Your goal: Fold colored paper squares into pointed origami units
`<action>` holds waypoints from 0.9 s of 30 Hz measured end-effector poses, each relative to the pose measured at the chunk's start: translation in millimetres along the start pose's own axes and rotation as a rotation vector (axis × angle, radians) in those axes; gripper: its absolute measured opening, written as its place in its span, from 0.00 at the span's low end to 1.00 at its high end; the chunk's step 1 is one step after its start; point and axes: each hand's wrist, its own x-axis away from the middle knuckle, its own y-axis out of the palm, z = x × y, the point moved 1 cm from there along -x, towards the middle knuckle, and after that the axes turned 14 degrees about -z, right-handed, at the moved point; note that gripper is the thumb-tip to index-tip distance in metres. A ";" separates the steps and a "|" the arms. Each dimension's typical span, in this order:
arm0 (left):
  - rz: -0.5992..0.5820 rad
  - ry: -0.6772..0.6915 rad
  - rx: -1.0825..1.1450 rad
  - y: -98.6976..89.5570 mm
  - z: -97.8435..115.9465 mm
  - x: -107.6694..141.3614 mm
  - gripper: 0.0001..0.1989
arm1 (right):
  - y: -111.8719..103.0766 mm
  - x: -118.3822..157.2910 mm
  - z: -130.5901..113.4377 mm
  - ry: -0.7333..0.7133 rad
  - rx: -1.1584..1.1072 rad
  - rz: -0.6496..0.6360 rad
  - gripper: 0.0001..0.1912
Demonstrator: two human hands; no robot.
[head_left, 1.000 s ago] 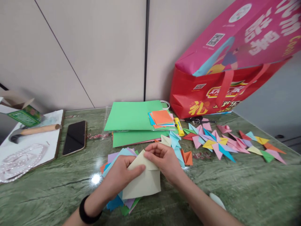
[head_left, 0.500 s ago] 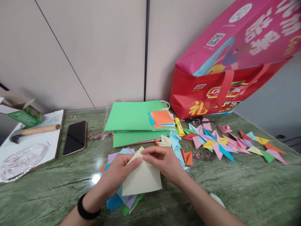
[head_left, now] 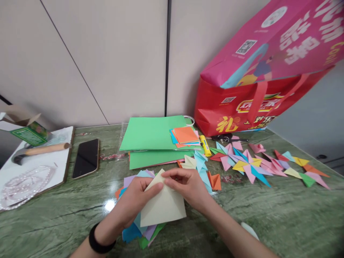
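"Cream paper [head_left: 163, 209], point upward, between both hands and over part of a fanned pile of coloured sheets [head_left: 131, 232]. Why gripped so near the point?"

"Probably for fine control, with both grips close together and the broad lower part left free. Perhaps folded near the top; hard to tell behind the fingers."

"And the pile, so close underneath?"

"Handy for reaching, by the look of it. Just beyond, green sheets [head_left: 150, 132] laid flat, with a small orange-topped stack [head_left: 186, 135] on top and a yellow tube [head_left: 205, 146] beside. Folded paper pieces [head_left: 247, 165] spread out to the right, seemingly to avoid crushing. Farther back, a red bag [head_left: 212, 113] against the wall."

"Left side?"

"Phone [head_left: 86, 157] lying near a white board [head_left: 60, 157], well apart from the paper. Likely set aside for elbow room."

"Now the hands. Wide or narrow?"

"Both narrow, both holding the cream paper. Left hand [head_left: 135, 197]: closed on the left edge, thumb across the front, fingers curled behind. Right hand [head_left: 192, 184]: thumb and forefinger pinched close to the point, other fingers bent."

"Arms?"

"Angled inward from the lower edge of view, wrists apart, fingertips nearly meeting. Black band [head_left: 98, 240] around the left wrist."
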 end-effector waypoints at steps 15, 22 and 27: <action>0.084 -0.028 -0.173 0.3 3.7 -0.2 0.18 | 5.3 0.2 3.2 -0.032 -0.006 -0.015 0.07; 0.049 -0.012 -0.133 -1.6 0.7 -1.0 0.18 | 4.2 0.2 3.4 -0.010 -0.019 -0.014 0.07; -0.001 -0.012 -0.059 -2.1 -2.0 -1.9 0.18 | 3.8 0.0 2.4 0.005 -0.009 -0.001 0.07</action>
